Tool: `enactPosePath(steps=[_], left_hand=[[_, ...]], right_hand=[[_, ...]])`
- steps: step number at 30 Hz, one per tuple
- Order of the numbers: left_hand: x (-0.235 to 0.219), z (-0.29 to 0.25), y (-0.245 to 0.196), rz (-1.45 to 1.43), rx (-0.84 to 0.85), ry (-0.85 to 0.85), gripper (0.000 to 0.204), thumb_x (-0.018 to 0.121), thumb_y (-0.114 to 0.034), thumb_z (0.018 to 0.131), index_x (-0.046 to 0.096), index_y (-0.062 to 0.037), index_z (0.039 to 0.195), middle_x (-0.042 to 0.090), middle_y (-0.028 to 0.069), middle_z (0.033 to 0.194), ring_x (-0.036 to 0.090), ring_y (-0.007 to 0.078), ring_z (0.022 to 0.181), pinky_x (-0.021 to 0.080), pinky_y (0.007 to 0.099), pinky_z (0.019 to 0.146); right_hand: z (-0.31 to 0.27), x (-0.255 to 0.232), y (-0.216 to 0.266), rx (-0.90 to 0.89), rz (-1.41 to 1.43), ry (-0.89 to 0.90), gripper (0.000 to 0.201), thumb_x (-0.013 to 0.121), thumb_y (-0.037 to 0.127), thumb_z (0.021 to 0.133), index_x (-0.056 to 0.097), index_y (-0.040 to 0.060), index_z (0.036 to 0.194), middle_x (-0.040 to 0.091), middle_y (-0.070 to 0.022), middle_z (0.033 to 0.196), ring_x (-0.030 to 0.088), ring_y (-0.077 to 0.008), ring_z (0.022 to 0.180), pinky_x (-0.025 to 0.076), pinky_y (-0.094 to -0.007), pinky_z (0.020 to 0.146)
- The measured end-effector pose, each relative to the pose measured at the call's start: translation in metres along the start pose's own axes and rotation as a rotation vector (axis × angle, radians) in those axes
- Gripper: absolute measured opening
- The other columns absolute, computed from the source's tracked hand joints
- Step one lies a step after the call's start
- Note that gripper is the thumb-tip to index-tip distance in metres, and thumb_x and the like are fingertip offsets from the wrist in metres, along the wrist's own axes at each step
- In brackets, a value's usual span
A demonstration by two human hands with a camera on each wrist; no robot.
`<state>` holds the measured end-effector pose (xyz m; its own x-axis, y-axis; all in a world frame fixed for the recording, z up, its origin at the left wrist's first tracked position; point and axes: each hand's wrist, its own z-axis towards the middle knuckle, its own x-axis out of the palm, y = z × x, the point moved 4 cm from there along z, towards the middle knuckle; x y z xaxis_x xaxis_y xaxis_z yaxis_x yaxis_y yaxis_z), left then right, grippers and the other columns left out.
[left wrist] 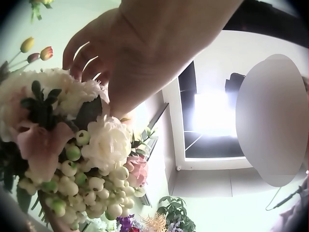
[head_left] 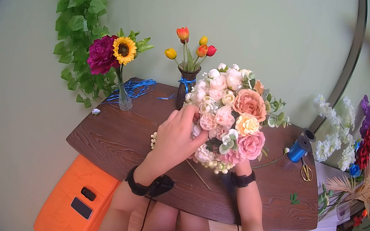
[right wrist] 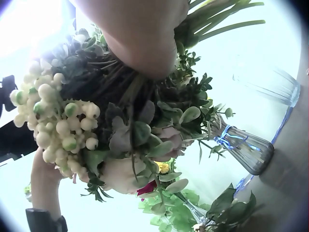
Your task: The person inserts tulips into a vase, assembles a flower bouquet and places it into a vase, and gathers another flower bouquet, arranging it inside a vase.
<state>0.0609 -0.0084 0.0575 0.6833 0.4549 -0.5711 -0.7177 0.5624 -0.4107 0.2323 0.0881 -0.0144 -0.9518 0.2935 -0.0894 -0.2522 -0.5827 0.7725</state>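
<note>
A full bouquet point(head_left: 230, 117) of cream, peach and pink roses with pale berries point(right wrist: 63, 125) and green leaves is held above the table. My right hand point(right wrist: 145, 38) grips its bundled stems point(right wrist: 217, 21) beneath the flower heads; in the head view the blooms mostly hide that hand. At the bouquet's left side, my left hand point(head_left: 175, 135) reaches in, thumb and bent fingers among the pale pink blossoms point(head_left: 208, 121). Its fingertips sink between petals, so I cannot tell whether they pinch one. The left wrist view shows those fingers point(left wrist: 89, 60) spread over white blooms point(left wrist: 108, 142).
Behind stand a dark vase point(head_left: 182, 89) of tulips and a glass vase point(head_left: 124, 99) with a sunflower, beside blue ribbon strands point(head_left: 134, 89). On the brown table point(head_left: 110, 138), a blue ribbon spool point(head_left: 298, 150) and scissors point(head_left: 306, 172) lie rightward. More flowers point(head_left: 368, 167) crowd the far right.
</note>
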Motion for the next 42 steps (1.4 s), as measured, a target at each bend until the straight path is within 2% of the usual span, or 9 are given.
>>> enactPosePath(steps=[8, 11, 18, 24, 26, 32, 38, 42], left_hand=[[-0.001, 0.0, 0.0, -0.049, 0.048, -0.008, 0.034, 0.061, -0.017, 0.069, 0.047, -0.005, 0.097, 0.056, 0.0103, 0.083, 0.054, 0.0246, 0.074, 0.044, 0.0341, 0.064], [-0.002, 0.001, -0.001, -0.031, 0.036, 0.01, 0.033, 0.062, -0.019, 0.068, 0.046, -0.0059, 0.094, 0.056, 0.009, 0.085, 0.054, 0.0287, 0.08, 0.045, 0.0382, 0.064], [-0.004, 0.002, 0.0, -0.005, -0.005, 0.056, 0.036, 0.064, -0.02, 0.067, 0.046, -0.0068, 0.096, 0.055, 0.0081, 0.085, 0.055, 0.028, 0.082, 0.045, 0.0387, 0.064], [-0.002, 0.0, -0.001, 0.123, 0.04, -0.038, 0.04, 0.067, -0.02, 0.066, 0.047, -0.007, 0.098, 0.052, 0.0078, 0.087, 0.053, 0.0277, 0.08, 0.045, 0.0379, 0.065], [-0.005, 0.0, -0.006, 0.156, 0.155, -0.135, 0.039, 0.068, -0.016, 0.064, 0.05, -0.006, 0.096, 0.05, 0.0078, 0.089, 0.051, 0.0269, 0.081, 0.044, 0.0364, 0.067], [-0.001, 0.002, -0.007, 0.047, 0.156, -0.191, 0.036, 0.068, -0.01, 0.062, 0.051, -0.0043, 0.093, 0.05, 0.0086, 0.092, 0.052, 0.028, 0.085, 0.044, 0.0352, 0.068], [0.0, 0.004, -0.004, 0.004, 0.095, -0.18, 0.036, 0.067, -0.011, 0.063, 0.05, -0.0037, 0.093, 0.049, 0.0093, 0.091, 0.054, 0.0287, 0.08, 0.045, 0.0347, 0.065], [-0.001, 0.004, -0.003, -0.006, 0.067, -0.152, 0.035, 0.067, -0.011, 0.063, 0.05, -0.0039, 0.093, 0.048, 0.0095, 0.091, 0.054, 0.0292, 0.08, 0.045, 0.035, 0.064]], right_hand=[[0.002, 0.001, -0.003, -0.019, -0.007, 0.0, 0.031, 0.058, 0.015, 0.076, 0.053, 0.0057, 0.105, 0.056, -0.0068, 0.099, 0.054, -0.0183, 0.089, 0.042, -0.0305, 0.079], [0.002, 0.002, -0.004, -0.028, -0.009, 0.001, 0.03, 0.058, 0.015, 0.076, 0.053, 0.0058, 0.105, 0.056, -0.0068, 0.099, 0.054, -0.0183, 0.089, 0.042, -0.0305, 0.079], [-0.016, -0.004, -0.011, -0.047, -0.018, 0.006, 0.03, 0.058, 0.015, 0.076, 0.053, 0.0059, 0.104, 0.056, -0.0066, 0.098, 0.054, -0.0182, 0.089, 0.042, -0.0305, 0.078], [-0.013, -0.001, -0.012, -0.061, -0.025, 0.007, 0.03, 0.058, 0.015, 0.076, 0.053, 0.0061, 0.104, 0.056, -0.0065, 0.098, 0.054, -0.0182, 0.088, 0.042, -0.0305, 0.078], [-0.012, -0.005, -0.014, -0.068, -0.028, 0.005, 0.03, 0.059, 0.015, 0.076, 0.053, 0.0061, 0.104, 0.056, -0.0065, 0.098, 0.054, -0.0182, 0.088, 0.042, -0.0305, 0.078], [-0.017, -0.005, -0.018, -0.082, -0.034, 0.001, 0.03, 0.059, 0.015, 0.075, 0.054, 0.0063, 0.103, 0.056, -0.0064, 0.097, 0.054, -0.0182, 0.088, 0.043, -0.0305, 0.078], [-0.008, -0.002, -0.018, -0.096, -0.037, 0.001, 0.029, 0.059, 0.015, 0.075, 0.054, 0.0064, 0.103, 0.057, -0.0063, 0.097, 0.054, -0.0182, 0.087, 0.043, -0.0305, 0.077], [-0.027, -0.013, -0.025, -0.105, -0.04, 0.002, 0.029, 0.059, 0.015, 0.075, 0.054, 0.0065, 0.103, 0.057, -0.0063, 0.097, 0.054, -0.0182, 0.087, 0.043, -0.0305, 0.077]])
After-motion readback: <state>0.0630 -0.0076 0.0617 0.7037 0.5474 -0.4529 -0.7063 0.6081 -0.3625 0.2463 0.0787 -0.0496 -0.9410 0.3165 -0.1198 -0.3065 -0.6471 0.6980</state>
